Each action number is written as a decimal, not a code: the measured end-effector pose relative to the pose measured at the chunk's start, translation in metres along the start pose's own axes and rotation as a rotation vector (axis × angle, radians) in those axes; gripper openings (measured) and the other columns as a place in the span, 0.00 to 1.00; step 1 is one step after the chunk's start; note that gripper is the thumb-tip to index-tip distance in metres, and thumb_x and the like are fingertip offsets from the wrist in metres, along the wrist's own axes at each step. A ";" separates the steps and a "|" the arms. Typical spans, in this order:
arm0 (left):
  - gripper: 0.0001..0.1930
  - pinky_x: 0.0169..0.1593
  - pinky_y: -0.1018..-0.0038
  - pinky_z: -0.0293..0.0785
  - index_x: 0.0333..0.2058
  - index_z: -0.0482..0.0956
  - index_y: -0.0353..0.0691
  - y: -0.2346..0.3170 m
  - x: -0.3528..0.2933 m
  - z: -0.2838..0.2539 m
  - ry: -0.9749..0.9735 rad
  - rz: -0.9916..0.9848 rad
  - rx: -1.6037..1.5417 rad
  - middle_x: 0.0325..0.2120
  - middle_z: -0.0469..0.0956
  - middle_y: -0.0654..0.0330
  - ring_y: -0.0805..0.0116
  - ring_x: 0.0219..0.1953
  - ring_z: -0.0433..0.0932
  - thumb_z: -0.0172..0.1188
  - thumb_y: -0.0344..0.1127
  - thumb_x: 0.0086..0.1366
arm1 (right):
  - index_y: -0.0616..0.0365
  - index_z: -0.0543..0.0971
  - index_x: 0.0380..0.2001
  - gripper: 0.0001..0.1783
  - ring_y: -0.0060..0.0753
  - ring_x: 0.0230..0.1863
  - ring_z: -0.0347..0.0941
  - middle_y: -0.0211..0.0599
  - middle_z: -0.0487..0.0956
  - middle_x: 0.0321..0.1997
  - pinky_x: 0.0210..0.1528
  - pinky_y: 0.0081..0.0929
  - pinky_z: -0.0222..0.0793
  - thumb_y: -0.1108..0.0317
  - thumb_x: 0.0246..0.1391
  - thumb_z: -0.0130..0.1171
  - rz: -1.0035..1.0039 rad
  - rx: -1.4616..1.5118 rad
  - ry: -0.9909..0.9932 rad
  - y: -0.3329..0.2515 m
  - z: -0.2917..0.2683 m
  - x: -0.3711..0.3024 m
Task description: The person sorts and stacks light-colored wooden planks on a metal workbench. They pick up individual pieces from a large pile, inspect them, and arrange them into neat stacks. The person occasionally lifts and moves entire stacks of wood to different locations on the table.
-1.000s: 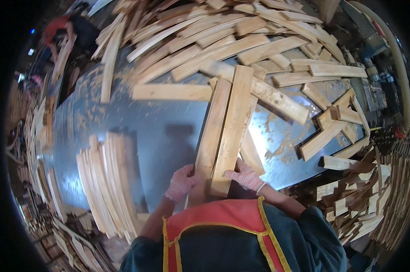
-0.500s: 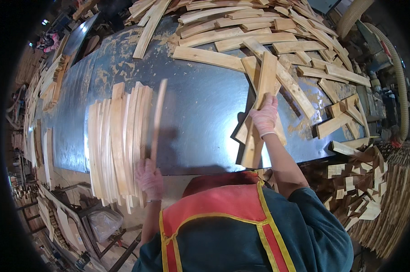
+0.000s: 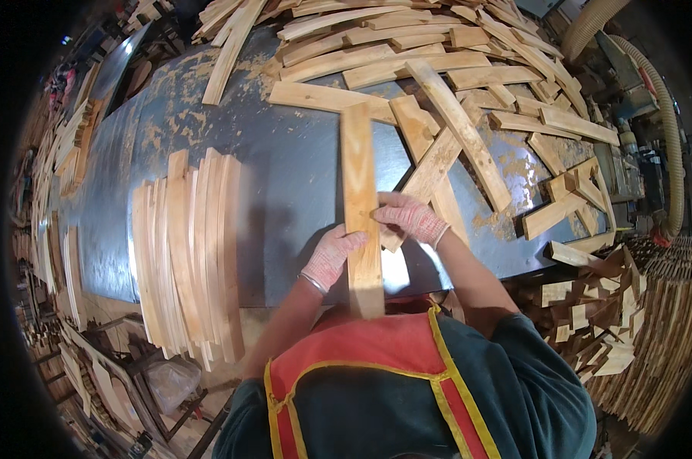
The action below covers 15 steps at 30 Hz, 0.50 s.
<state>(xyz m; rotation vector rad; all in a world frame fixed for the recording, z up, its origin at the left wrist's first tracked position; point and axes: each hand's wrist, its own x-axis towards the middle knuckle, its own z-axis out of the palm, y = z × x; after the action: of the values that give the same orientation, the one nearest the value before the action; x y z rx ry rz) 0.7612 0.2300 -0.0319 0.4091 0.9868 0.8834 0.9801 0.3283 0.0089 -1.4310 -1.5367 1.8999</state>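
A flat wooden board (image 3: 359,168) is held lengthwise in front of me, over the near edge of the dark metal table (image 3: 300,199). My left hand (image 3: 334,255), in a pale pink glove, grips the board's left edge. Gloved the same way, my right hand (image 3: 412,216) pinches its right edge a little farther up. To the left lies a row of boards (image 3: 185,252) set side by side on edge, jutting over the table's near edge. Just beyond my right hand, a few loose boards (image 3: 433,164) lie crossed over one another.
A large heap of boards (image 3: 407,53) covers the far and right parts of the table, amid sawdust. Offcuts (image 3: 598,306) and stacked strips (image 3: 660,344) sit at the lower right. A ribbed hose (image 3: 671,153) hangs at the right. A metal frame (image 3: 143,382) stands lower left.
My right hand has brought the board leftward from the crossed pile to in front of me. My left hand has left the row of boards and taken hold of this board too.
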 end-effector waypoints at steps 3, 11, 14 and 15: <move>0.16 0.51 0.70 0.78 0.52 0.83 0.35 0.005 0.004 -0.011 0.226 0.124 0.245 0.44 0.86 0.62 0.70 0.45 0.82 0.68 0.34 0.68 | 0.61 0.74 0.66 0.42 0.50 0.64 0.77 0.56 0.79 0.64 0.67 0.41 0.72 0.51 0.51 0.71 -0.202 -0.673 0.482 -0.004 -0.096 0.036; 0.29 0.69 0.52 0.65 0.61 0.79 0.46 0.009 -0.108 -0.122 0.981 0.353 1.727 0.60 0.76 0.53 0.50 0.66 0.70 0.69 0.37 0.59 | 0.63 0.64 0.74 0.52 0.48 0.58 0.80 0.54 0.82 0.58 0.62 0.40 0.76 0.57 0.49 0.75 -0.045 -0.625 0.663 0.029 -0.200 0.022; 0.42 0.75 0.47 0.57 0.74 0.64 0.51 0.003 -0.155 -0.162 1.120 0.239 1.857 0.71 0.64 0.50 0.43 0.75 0.59 0.66 0.36 0.61 | 0.69 0.66 0.71 0.47 0.41 0.53 0.81 0.50 0.83 0.52 0.57 0.36 0.79 0.62 0.52 0.73 -0.135 0.123 0.485 0.027 -0.135 0.005; 0.42 0.75 0.47 0.56 0.75 0.63 0.50 0.005 -0.163 -0.168 1.152 0.230 1.885 0.73 0.63 0.50 0.44 0.76 0.58 0.66 0.36 0.62 | 0.71 0.66 0.70 0.45 0.40 0.52 0.81 0.49 0.83 0.51 0.56 0.35 0.80 0.63 0.53 0.72 -0.146 0.333 0.441 0.016 -0.104 -0.005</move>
<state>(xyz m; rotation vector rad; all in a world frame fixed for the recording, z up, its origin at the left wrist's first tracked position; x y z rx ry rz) 0.5739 0.0893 -0.0260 1.6942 2.7656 -0.0201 1.0736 0.3760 0.0051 -1.4181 -1.0346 1.5331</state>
